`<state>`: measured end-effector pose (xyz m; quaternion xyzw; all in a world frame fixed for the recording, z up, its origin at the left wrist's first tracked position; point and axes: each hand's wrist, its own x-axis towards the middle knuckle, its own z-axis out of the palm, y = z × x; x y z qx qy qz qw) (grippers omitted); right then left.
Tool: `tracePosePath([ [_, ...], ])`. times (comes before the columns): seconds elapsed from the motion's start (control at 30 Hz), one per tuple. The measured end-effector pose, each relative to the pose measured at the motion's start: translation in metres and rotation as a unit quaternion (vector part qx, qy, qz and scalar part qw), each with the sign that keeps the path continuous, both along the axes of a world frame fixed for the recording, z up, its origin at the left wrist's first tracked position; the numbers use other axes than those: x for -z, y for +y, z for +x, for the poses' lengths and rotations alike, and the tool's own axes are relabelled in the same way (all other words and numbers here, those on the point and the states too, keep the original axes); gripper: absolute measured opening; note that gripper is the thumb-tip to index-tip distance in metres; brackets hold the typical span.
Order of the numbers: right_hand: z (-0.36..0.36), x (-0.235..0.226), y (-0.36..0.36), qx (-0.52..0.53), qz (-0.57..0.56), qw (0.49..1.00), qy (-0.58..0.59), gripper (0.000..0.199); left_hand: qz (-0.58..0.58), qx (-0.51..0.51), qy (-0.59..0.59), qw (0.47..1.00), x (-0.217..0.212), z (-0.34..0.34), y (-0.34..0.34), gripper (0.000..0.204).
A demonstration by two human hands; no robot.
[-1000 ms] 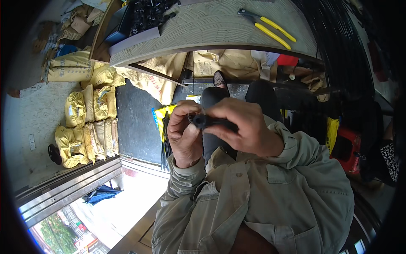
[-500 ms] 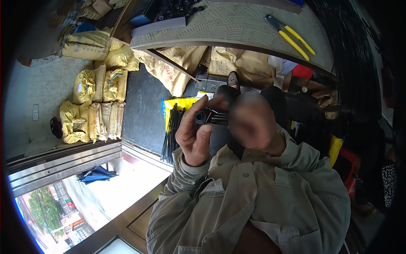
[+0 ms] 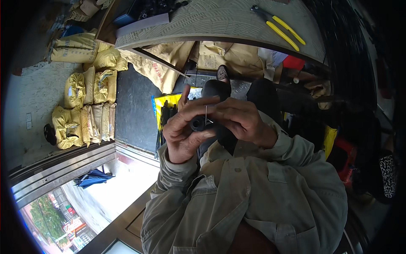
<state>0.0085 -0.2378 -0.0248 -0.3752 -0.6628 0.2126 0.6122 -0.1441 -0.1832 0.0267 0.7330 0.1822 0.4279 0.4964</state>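
My left hand (image 3: 182, 129) is closed round a black tube-shaped piece (image 3: 197, 123) with a round, hollow-looking end, held in front of my chest. Its index finger sticks up while the thumb presses from below. A thin metal rod (image 3: 206, 114) stands up beside the round end. My right hand (image 3: 246, 120) meets the piece from the right, fingers bent and closed at the rod; its fingertips are partly hidden. The rest of the piece is covered by both hands. Beyond the left hand, a bundle of long black rods (image 3: 166, 120) stands against a yellow bag.
A worktable (image 3: 211, 23) spans the far side, with yellow-handled pliers (image 3: 287, 31) on it. Stacked yellow sacks (image 3: 91, 122) line the left wall. At the lower left, a blue umbrella (image 3: 94, 178) lies beyond the doorway. A red stool-like object (image 3: 341, 163) stands at the right.
My right hand has come in to the piece from the right. The left hand has lowered it slightly, away from the face, and the thin rod now stands upright. The view has shifted slightly.
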Motion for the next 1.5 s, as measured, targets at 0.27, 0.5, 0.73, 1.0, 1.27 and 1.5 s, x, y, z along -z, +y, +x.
tracePosePath([
  [0.27,0.044,-0.016,0.008,-0.138,-0.115,0.983,-0.034,0.027,-0.033,0.097,-0.056,0.993,0.012,0.023,0.012,0.033],
  [0.5,0.16,-0.027,0.072,0.433,-0.143,0.762,-0.459,0.024,-0.185,0.078,-0.143,0.969,0.014,0.028,-0.008,0.039],
  [0.73,0.171,-0.005,0.086,0.466,-0.159,0.741,-0.456,0.029,-0.159,0.064,-0.165,0.971,0.026,0.021,0.0,0.05],
  [1.0,0.061,-0.092,0.002,0.085,-0.13,0.936,-0.318,0.019,-0.138,-0.057,-0.159,0.976,0.027,0.019,-0.001,0.051],
  [1.27,0.053,-0.107,-0.006,0.191,0.027,0.75,-0.633,0.017,-0.015,-0.245,-0.06,0.967,0.033,0.029,-0.008,0.047],
  [1.5,0.036,-0.06,-0.017,0.181,-0.056,0.862,-0.469,0.016,-0.023,-0.297,-0.058,0.953,0.028,0.038,-0.012,0.045],
])
